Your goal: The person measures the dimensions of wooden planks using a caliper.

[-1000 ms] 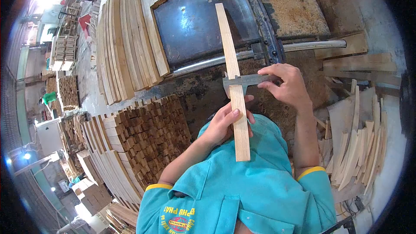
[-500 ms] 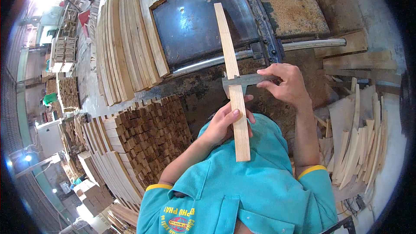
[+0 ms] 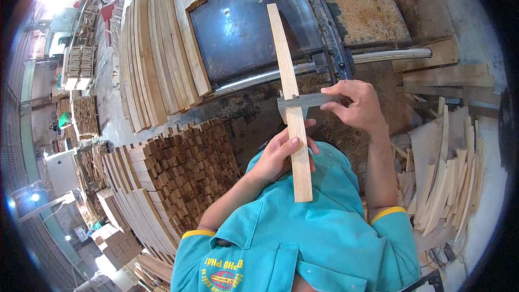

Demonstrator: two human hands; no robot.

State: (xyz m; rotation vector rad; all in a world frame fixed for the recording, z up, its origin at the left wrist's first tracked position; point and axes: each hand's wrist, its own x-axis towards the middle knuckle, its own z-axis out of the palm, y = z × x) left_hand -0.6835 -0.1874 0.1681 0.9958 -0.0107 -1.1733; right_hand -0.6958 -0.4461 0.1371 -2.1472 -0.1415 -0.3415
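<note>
A long, pale wooden strip stretches away from my chest toward the machine table. My left hand is wrapped round its near part, thumb on top and fingertips showing at the far side. Across the strip, just beyond that hand, sits a metal vernier caliper with its jaws around the strip's width. My right hand pinches the caliper's right end between thumb and fingers.
Long boards lie left of the dark metal machine table, which has a rail along its near edge. A big stack of wood pieces stands at my left. Thin offcuts lean at the right. Sawdust covers a panel at the back.
My hands, the strip and the caliper are practically still. In the far upper left, a person in a teal shirt has shifted slightly.
</note>
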